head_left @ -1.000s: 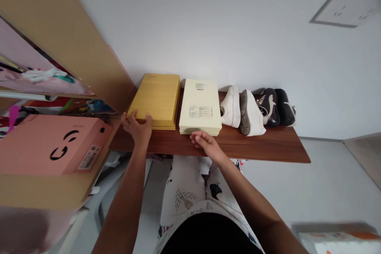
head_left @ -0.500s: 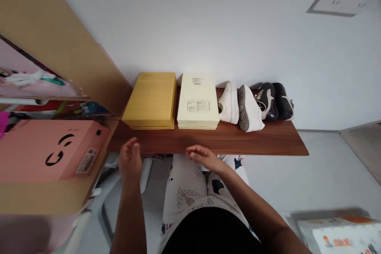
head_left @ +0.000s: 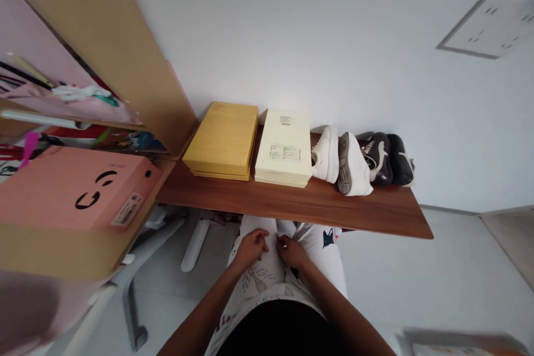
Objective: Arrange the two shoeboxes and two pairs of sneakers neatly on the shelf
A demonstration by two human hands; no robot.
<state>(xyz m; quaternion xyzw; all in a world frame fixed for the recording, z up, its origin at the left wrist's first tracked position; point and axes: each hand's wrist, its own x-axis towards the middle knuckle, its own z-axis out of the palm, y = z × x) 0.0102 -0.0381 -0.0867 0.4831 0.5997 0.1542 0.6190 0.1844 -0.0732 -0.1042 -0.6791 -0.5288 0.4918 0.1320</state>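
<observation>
My left hand (head_left: 250,247) and my right hand (head_left: 292,251) lie close together on my lap, on white patterned trousers (head_left: 267,281). The fingers of both are curled inward, tips nearly meeting; whether they pinch the cloth I cannot make out. Beyond my knees runs a dark wooden shelf (head_left: 292,207). A yellow box (head_left: 221,139) and a cream box (head_left: 284,147) with a printed label lie flat on it side by side, both out of my hands' reach.
A pair of white sneakers (head_left: 342,158) and a pair of dark shoes (head_left: 387,158) stand to the right of the boxes. A pink box (head_left: 75,189) sits on a tan shelf unit (head_left: 125,55) at the left. Grey chair legs (head_left: 137,289) show below.
Both hands have left the boxes and the shelf edge and drawn back down onto my lap, where they now meet. The boxes lie still.
</observation>
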